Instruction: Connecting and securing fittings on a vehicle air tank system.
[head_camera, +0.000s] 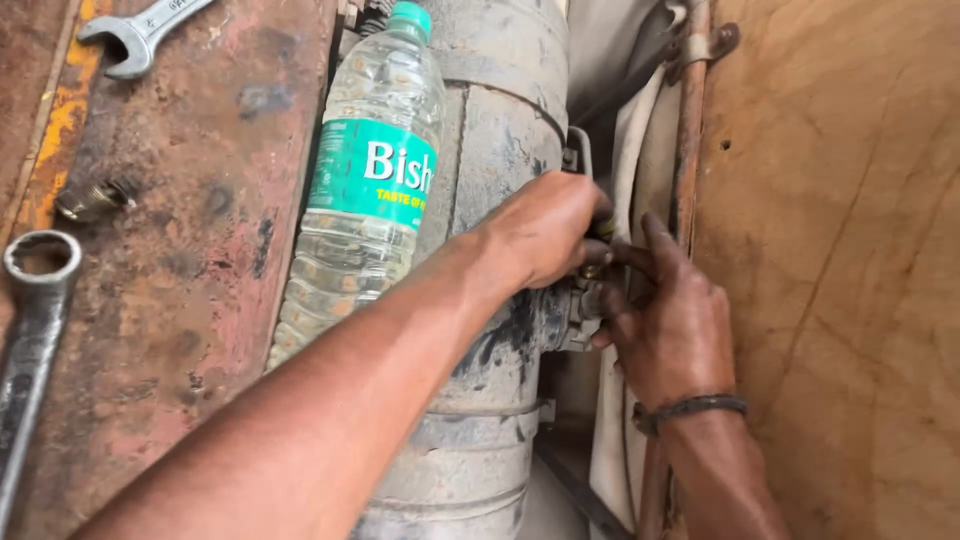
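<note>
Your left hand (545, 230) and right hand (672, 325) close fingers on a small fitting (590, 270), probably a nut, beside the grey tank (490, 130), steadying it.

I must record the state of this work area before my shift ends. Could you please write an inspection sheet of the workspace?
Surface: rusty red-brown metal panel, paint worn and flaking.
Job's things: small dark metal fitting on the side of the dirty grey metal cylinder; both hands are on it.
Clutter: clear plastic water bottle with green cap and label lying against the cylinder; silver open-end spanner; grey ring spanner; short threaded bolt.
Grippers: left hand closed around the fitting; right hand, with dark wrist band, touches it with its fingers.
Cables: thin rusty pipe running alongside; white hose.
Surroundings: brown scuffed wall.
</note>
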